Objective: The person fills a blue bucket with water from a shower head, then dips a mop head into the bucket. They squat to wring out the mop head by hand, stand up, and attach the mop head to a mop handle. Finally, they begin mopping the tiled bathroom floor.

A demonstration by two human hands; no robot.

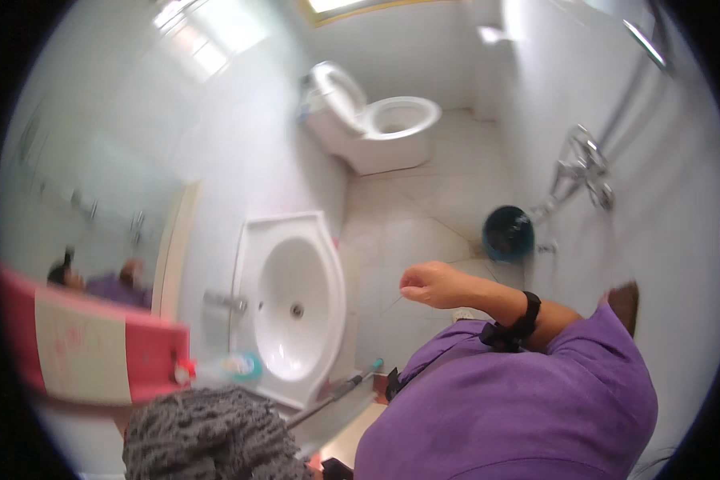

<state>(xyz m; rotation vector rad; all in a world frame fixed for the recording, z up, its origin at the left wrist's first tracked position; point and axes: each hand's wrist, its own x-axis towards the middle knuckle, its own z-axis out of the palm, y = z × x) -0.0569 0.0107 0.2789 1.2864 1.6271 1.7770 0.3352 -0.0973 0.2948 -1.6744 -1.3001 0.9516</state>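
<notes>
My right hand (429, 285) hangs over the tiled floor right of the washbasin, fingers loosely curled, nothing visible in it. A black band circles that arm. At the bottom left, a grey shaggy mop head or cloth (210, 435) is close to the camera. Beside it show a black band and a sliver of skin; my left hand itself is hidden, so its grip cannot be told. A grey pole (342, 390) with a teal end slants between the mop head and the floor, below the white washbasin (333, 288). A chrome tap (225, 301) stands at the basin's left.
A white toilet (396, 150) with raised lid stands at the back. A dark bucket (508, 234) is by the right wall, below chrome shower fittings (585, 168). At left are a mirror (96, 180), a pink-and-white shelf (84, 342) and a bottle with teal parts (240, 365) near the basin.
</notes>
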